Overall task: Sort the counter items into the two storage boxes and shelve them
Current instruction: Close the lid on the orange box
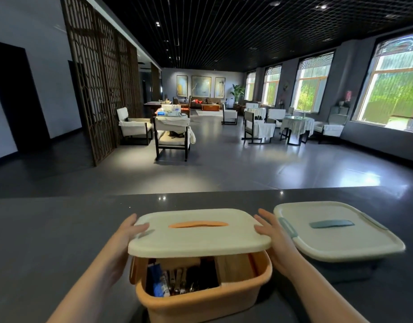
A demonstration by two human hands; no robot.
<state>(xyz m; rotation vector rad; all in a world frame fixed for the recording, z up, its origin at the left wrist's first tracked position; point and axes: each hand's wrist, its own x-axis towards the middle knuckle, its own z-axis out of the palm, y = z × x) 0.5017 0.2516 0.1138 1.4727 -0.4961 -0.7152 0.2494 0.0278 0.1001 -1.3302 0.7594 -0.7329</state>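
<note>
Holding a cream plastic lid w/ an orange handle slot (198,231) by its two short ends, the person is keeping it over the orange plastic storage box (201,297), the near edge riding above the rim, contents showing underneath. Left hand (128,231) is gripping the lid's left end, thumb on top; right hand (270,231) is pressing its right end, fingers fairly straight. Just right of the orange box, a grey box w/ a cream, teal-handled lid (336,231) is sitting closed on the dark counter (49,229). Risk, imo: tall items inside blocking the lid, so it seats crooked and pops off during shelving.
</note>
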